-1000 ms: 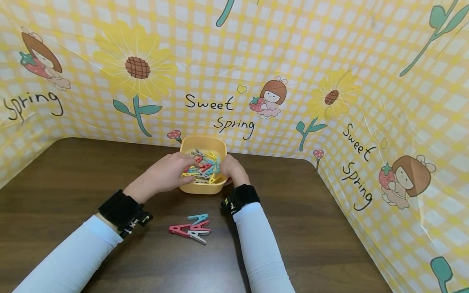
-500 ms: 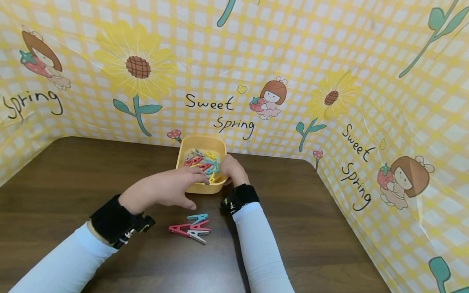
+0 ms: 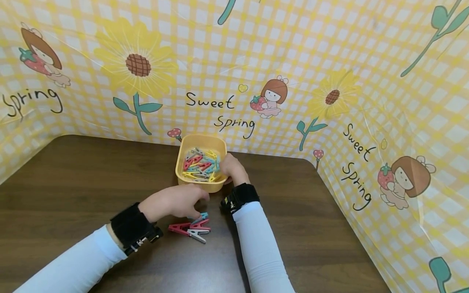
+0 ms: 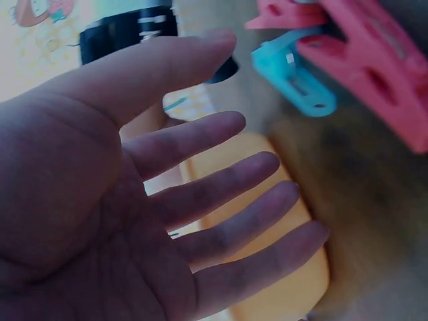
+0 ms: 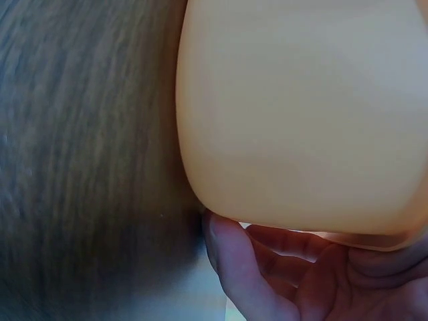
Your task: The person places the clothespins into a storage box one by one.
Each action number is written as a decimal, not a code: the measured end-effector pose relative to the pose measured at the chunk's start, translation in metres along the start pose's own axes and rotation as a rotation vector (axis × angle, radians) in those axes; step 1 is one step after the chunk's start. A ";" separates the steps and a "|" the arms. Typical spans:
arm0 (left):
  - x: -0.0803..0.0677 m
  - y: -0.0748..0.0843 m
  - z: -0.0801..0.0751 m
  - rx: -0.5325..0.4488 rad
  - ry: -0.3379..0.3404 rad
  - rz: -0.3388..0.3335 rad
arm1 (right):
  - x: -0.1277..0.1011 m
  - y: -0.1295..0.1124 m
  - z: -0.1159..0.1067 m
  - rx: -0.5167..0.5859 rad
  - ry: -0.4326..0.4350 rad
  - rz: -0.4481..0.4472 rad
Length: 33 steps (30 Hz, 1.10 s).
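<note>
A yellow plastic bin (image 3: 199, 187) stands at the back of the table, holding a pile of pink, blue, yellow and grey clothespins (image 3: 201, 165). My right hand (image 3: 234, 169) grips its right side, fingers curled at the wall in the right wrist view. In front of the bin, my left hand (image 3: 177, 201) hovers with nothing in it; the left wrist view shows its fingers (image 4: 214, 190) spread and fairly straight. Just under them lies a blue clothespin (image 3: 202, 217), partly hidden in the head view. Two pink clothespins (image 3: 178, 228) and a grey clothespin (image 3: 198, 234) lie against it.
The dark wooden table (image 3: 311, 228) runs under everything. A yellow checked cloth (image 3: 220, 53) with flowers and cartoon figures rises as a wall behind the bin and along both sides. Black straps (image 3: 133, 228) with cameras circle both wrists.
My left hand has come out of the bin and moved toward me, down to the loose clothespins. My right hand has stayed at the bin's right side.
</note>
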<state>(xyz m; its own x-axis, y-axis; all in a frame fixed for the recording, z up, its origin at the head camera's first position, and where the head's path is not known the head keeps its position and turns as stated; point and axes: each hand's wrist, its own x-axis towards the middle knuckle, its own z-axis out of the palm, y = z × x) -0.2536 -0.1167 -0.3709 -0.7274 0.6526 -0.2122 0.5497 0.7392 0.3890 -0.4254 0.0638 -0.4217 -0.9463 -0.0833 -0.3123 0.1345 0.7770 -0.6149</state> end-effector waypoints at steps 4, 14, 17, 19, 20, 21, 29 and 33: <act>0.004 -0.002 0.006 0.022 -0.010 0.002 | 0.002 0.000 -0.001 0.014 -0.012 0.011; 0.005 -0.002 0.011 0.052 0.025 0.017 | -0.031 -0.010 -0.005 0.003 0.018 -0.022; 0.005 -0.001 0.011 0.056 0.035 0.021 | -0.031 -0.010 -0.005 0.004 0.017 -0.025; 0.004 -0.002 0.010 0.058 0.030 0.019 | -0.031 -0.010 -0.006 0.008 0.011 -0.021; 0.004 -0.002 0.009 0.051 0.025 0.011 | -0.031 -0.010 -0.006 0.008 0.008 -0.019; 0.005 -0.002 0.009 0.045 0.023 -0.009 | -0.031 -0.010 -0.006 0.008 0.007 -0.017; -0.004 0.008 0.006 0.051 0.022 -0.235 | -0.031 -0.011 -0.008 0.027 -0.004 0.003; -0.002 0.004 0.006 0.014 0.005 -0.210 | -0.031 -0.011 -0.007 0.016 0.004 0.006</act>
<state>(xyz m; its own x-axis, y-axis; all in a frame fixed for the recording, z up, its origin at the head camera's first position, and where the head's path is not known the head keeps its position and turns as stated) -0.2474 -0.1138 -0.3740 -0.8285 0.4833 -0.2829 0.3918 0.8612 0.3239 -0.4000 0.0626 -0.4001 -0.9466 -0.0767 -0.3130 0.1444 0.7673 -0.6248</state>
